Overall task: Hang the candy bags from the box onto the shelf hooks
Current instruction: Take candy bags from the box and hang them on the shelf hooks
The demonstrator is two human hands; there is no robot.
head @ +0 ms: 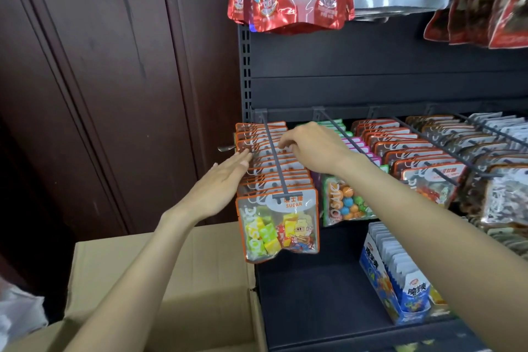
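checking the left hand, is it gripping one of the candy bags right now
No, the left hand is flat with straight fingers, its fingertips just touching the side of the orange-edged candy bags on the hook.

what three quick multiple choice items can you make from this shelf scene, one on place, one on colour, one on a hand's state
1. Where is the cardboard box?
A. below and left of the hooks
B. on the top shelf
C. right of the blue packs

2. What colour edges the candy bags on the leftmost hook?
A. green
B. orange
C. black

3. How is the left hand?
A. gripping a bag
B. clenched in a fist
C. flat, fingers straight against the row's side

Key: 1 A, the box sits under the arms at lower left. 2 B, orange borders show on the front bag. 3 C, its straight fingers touch the bag edges.
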